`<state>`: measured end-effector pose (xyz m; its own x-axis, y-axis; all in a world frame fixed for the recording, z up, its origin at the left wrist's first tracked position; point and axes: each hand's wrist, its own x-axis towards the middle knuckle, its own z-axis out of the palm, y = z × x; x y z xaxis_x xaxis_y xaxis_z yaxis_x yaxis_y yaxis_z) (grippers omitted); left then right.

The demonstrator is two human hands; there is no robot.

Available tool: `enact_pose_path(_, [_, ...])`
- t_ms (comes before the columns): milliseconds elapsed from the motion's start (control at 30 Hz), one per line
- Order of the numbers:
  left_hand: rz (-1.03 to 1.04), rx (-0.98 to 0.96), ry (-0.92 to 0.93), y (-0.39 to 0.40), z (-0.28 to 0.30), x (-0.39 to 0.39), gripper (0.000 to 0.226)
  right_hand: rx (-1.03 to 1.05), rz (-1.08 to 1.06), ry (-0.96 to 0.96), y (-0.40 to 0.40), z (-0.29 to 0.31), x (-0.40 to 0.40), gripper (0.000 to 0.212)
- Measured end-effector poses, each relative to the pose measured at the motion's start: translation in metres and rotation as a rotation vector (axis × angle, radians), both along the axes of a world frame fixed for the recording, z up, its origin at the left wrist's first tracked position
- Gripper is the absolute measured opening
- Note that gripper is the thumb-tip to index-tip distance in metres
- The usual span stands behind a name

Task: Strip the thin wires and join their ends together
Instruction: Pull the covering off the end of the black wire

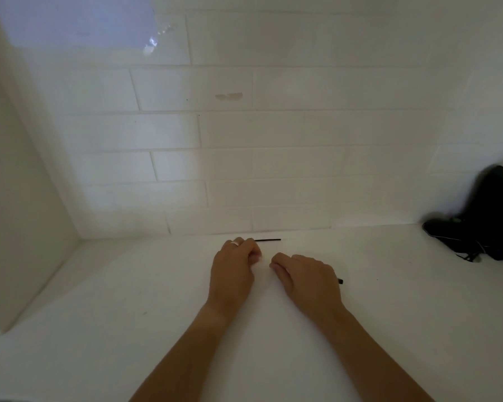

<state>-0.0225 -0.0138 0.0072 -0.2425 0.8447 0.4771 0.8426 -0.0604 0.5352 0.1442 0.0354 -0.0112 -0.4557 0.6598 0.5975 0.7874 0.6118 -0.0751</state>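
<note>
Head view of a white countertop point(128, 300) backed by a white tiled wall point(273, 126). Both bare forearms enter from 6 o'clock. The left hand point(233, 268), wearing a ring point(235, 243), rests knuckles-up with its fingers curled inward; a thin black wire point(269, 240) projects from behind it toward 3 o'clock, lying along the wall's base. Whether the hand pinches that wire cannot be told. The right hand point(305, 275), just beside the left at its 3 o'clock, is likewise curled; a short black tip point(340, 281) shows at its outer edge, grip uncertain. A dark object with cords point(488, 216) sits well apart at 3 o'clock.
</note>
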Motion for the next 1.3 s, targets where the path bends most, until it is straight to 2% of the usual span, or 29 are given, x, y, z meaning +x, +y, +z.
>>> enact_pose_path(167, [0.359, 0.014, -0.057, 0.005, 0.002, -0.028, 0.009, -0.125, 0.062, 0.089, 0.0, -0.002, 0.002, 0.029])
enact_pose_path(267, [0.459, -0.029, -0.06, 0.011, 0.001, -0.036, 0.011, -0.149, 0.098, 0.126, 0.005, -0.005, 0.001, 0.023])
enact_pose_path(400, [0.521, -0.085, -0.056, 0.017, -0.002, -0.035, 0.012, -0.111, 0.127, 0.108, 0.009, -0.008, 0.001, 0.03])
enact_pose_path(567, [0.538, -0.105, -0.028, 0.02, -0.005, -0.035, 0.016, -0.065, 0.185, 0.098, 0.008, -0.005, -0.002, 0.021])
enact_pose_path(700, [0.545, -0.113, -0.011, 0.022, -0.006, -0.033, 0.016, -0.055, 0.217, 0.116, 0.009, -0.004, -0.002, 0.024])
enact_pose_path(833, [0.555, -0.106, -0.005, 0.021, -0.005, -0.031, 0.028, -0.061, 0.228, 0.123, 0.007, -0.004, -0.003, 0.025])
enact_pose_path(900, [0.484, -0.009, 0.014, 0.021, -0.001, -0.028, 0.037, -0.051, 0.255, 0.128, 0.006, -0.003, -0.002, 0.018])
enact_pose_path(1067, [0.071, 0.194, 0.061, 0.024, 0.001, -0.011, 0.043, -0.007, 0.304, 0.13, 0.002, 0.004, -0.005, 0.016])
enact_pose_path(1200, [-0.129, 0.181, 0.019, 0.027, -0.002, -0.005, 0.053, -0.002, 0.3, 0.086, -0.002, 0.006, -0.007, 0.022])
enact_pose_path(1300, [-0.182, 0.162, -0.036, 0.027, -0.004, -0.007, 0.063, -0.008, 0.242, 0.091, -0.005, 0.009, -0.006, 0.012])
